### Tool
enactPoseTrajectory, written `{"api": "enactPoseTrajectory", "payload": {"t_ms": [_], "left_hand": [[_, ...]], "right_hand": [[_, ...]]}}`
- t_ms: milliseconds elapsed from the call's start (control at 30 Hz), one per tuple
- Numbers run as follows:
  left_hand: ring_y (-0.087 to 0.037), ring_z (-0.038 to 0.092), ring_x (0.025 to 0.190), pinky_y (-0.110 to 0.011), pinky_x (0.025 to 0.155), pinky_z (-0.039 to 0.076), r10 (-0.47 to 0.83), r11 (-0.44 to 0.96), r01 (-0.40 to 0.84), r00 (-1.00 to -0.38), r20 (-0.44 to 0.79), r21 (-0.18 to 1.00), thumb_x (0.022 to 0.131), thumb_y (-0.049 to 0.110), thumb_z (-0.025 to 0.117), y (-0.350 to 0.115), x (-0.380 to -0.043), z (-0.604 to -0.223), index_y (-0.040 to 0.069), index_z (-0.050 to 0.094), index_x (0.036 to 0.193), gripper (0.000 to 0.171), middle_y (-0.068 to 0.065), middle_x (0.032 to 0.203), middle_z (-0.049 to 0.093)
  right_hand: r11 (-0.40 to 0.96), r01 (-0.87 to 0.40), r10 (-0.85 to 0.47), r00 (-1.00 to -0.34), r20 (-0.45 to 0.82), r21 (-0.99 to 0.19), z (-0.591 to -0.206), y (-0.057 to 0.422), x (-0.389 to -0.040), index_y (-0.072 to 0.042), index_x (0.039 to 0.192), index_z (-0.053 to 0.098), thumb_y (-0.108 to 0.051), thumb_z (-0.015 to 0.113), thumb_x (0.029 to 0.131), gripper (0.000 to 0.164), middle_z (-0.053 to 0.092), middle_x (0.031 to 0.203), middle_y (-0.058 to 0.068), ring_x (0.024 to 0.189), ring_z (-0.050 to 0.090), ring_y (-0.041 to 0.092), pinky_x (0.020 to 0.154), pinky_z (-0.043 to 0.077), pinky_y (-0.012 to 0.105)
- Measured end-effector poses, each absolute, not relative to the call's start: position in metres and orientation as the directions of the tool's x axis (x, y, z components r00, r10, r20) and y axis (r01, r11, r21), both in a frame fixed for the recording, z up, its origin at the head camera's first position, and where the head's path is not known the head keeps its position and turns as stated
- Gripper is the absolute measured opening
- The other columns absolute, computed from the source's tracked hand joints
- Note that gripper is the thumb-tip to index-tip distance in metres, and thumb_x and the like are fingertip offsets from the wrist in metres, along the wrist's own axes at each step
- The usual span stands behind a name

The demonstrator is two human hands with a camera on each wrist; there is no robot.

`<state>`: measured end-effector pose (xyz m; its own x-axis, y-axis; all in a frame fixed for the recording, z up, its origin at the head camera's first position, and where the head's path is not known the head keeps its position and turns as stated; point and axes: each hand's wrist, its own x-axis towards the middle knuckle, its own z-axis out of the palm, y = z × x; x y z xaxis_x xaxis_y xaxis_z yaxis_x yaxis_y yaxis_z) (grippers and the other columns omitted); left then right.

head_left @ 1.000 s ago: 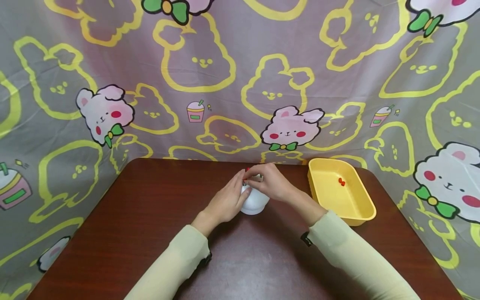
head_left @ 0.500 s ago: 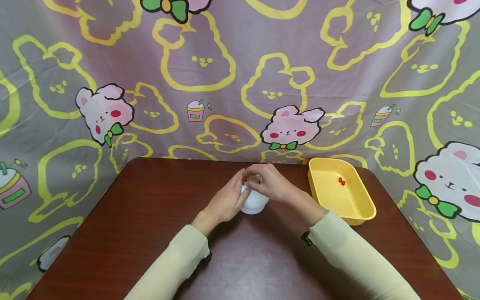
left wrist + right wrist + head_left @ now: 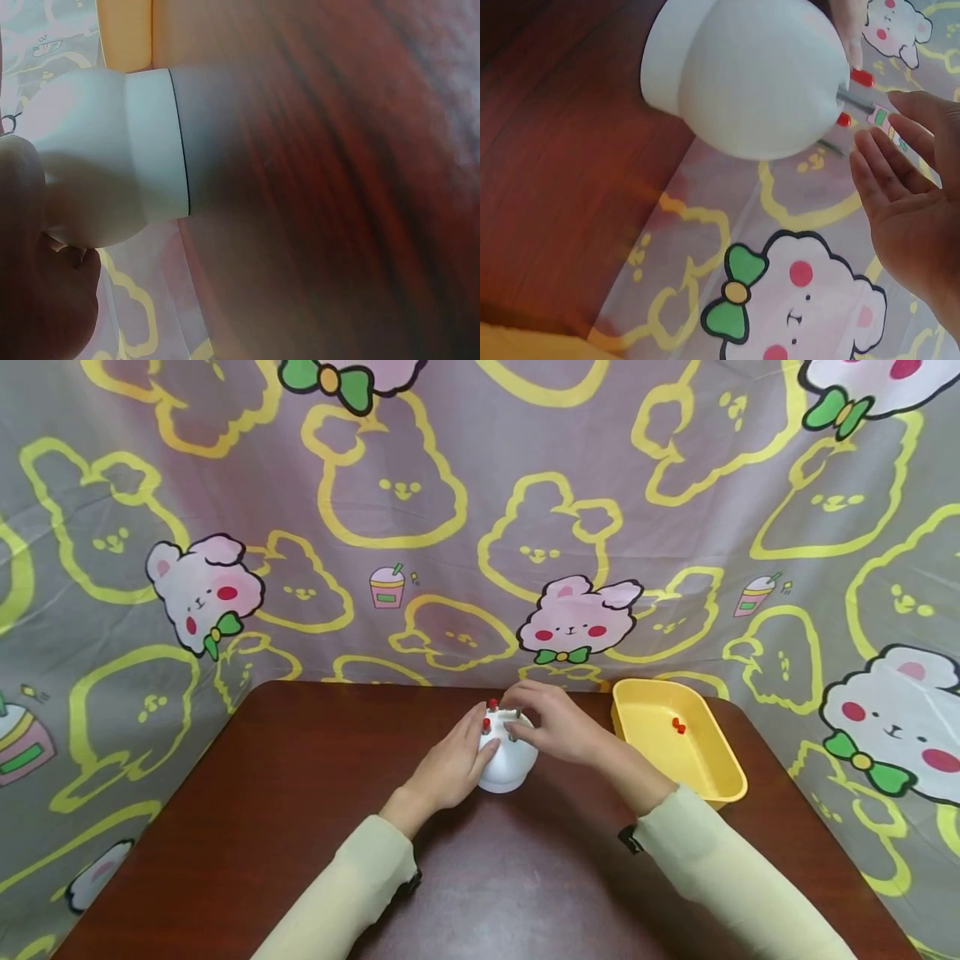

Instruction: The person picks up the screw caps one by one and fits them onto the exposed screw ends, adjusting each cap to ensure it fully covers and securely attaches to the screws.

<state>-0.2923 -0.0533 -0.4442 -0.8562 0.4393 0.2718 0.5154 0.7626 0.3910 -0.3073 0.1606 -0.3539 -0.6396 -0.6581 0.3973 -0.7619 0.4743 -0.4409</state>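
A white rounded object [image 3: 507,773] with a narrower foot stands on the table. Thin metal posts [image 3: 856,100] rise from its top; red caps [image 3: 862,77] sit on two of them. My left hand [image 3: 450,767] grips its left side, thumb toward me and fingers along the far side. My right hand [image 3: 561,727] hovers at the upper right, fingers relaxed around an uncapped post. Between its thumb and fingertips, the right wrist view shows nothing held; the fingertips are just beyond the post's end.
A yellow tray [image 3: 693,772] stands to the right on the dark wooden table [image 3: 315,760], with a few small red pieces [image 3: 678,726] inside. A patterned cloth [image 3: 420,468] hangs behind the table and along both sides.
My right hand has pulled back to the right from the left-side post, uncovering two red-capped posts. My left hand keeps its grip on the white rounded object.
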Motion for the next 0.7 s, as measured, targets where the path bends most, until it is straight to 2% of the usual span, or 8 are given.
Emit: {"api": "enactPoseTrajectory", "payload": {"t_ms": [233,500,700], "left_hand": [[-0.026,0.027,0.153,-0.043,0.121,0.031,0.444,0.756,0.528,-0.848,0.291,0.387,0.111,0.046,0.032,-0.052,-0.295,-0.445,-0.001,0.016,0.162,0.071,-0.018,0.167,0.023],[-0.026,0.025,0.154,-0.043,0.121,0.029,0.449,0.750,0.538,-0.841,0.303,0.383,0.111,0.046,0.032,-0.052,-0.295,-0.448,-0.001,0.016,0.162,0.071,-0.018,0.167,0.023],[-0.025,0.025,0.154,-0.042,0.121,0.030,0.444,0.753,0.533,-0.844,0.300,0.386,0.111,0.047,0.032,-0.054,-0.293,-0.447,-0.001,0.016,0.162,0.071,-0.016,0.168,0.022]], "right_hand": [[0.524,-0.751,-0.638,-0.658,0.399,-0.401,-0.344,0.180,-0.310,-0.005,0.111,0.072,-0.008,0.076,0.091,0.021,0.069,0.110,0.006,0.104,0.062,0.020,0.094,0.054,0.042],[0.561,-0.734,-0.611,-0.679,0.407,-0.382,-0.334,0.205,-0.315,-0.005,0.108,0.071,-0.008,0.075,0.092,0.017,0.070,0.106,0.006,0.102,0.068,0.027,0.091,0.057,0.045],[0.609,-0.694,-0.579,-0.720,0.383,-0.384,-0.331,0.223,-0.321,-0.003,0.107,0.073,-0.005,0.076,0.091,0.016,0.070,0.103,0.010,0.099,0.069,0.026,0.088,0.058,0.046]]}}
